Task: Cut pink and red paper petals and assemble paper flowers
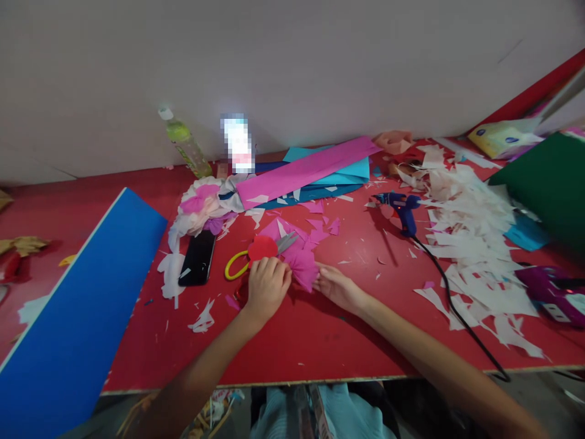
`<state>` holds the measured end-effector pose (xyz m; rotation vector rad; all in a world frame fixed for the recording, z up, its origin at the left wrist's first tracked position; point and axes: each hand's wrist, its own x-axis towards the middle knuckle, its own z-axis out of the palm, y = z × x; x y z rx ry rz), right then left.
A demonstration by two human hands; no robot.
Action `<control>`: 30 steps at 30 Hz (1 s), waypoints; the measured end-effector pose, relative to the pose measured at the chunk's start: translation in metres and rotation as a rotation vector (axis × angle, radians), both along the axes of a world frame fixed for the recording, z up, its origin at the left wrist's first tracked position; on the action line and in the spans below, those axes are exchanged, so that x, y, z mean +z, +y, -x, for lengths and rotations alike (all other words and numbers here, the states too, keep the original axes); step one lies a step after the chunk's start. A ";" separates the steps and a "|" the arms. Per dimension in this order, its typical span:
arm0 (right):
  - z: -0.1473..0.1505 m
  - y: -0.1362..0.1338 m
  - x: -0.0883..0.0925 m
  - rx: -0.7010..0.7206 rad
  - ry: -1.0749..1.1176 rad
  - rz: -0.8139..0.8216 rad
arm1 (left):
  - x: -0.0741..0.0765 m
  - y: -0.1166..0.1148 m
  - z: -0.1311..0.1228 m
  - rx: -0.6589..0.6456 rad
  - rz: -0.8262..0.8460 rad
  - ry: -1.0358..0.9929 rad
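Note:
Between my hands is a gathered piece of pink crepe paper, fanned out over the red table. My left hand is closed at its left edge, with the fingertips curled under and partly hidden. On its right side, my right hand pinches the paper's edge between thumb and fingers. Just beyond my left hand lie scissors with a yellow handle, their blades resting over pink scraps. A red round piece covers the middle of the scissors.
A blue glue gun with a black cord stands right of centre, near heaped white paper strips. Left are a black phone and a large blue board. Folded pink crepe paper, a bottle and a lit screen line the wall.

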<state>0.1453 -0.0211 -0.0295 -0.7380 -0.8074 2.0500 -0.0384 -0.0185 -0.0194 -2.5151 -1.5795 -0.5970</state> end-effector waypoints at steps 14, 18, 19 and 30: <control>0.006 -0.010 -0.013 0.002 -0.013 -0.225 | -0.002 0.003 0.001 0.016 0.109 -0.438; 0.008 -0.010 -0.006 0.012 -0.037 -0.295 | 0.000 0.003 -0.001 0.055 0.155 -0.538; 0.008 -0.010 -0.005 0.017 -0.047 -0.313 | 0.001 0.003 -0.001 0.064 0.171 -0.559; -0.007 -0.017 0.003 0.186 -0.235 -0.492 | 0.000 0.002 -0.004 0.109 0.298 -0.639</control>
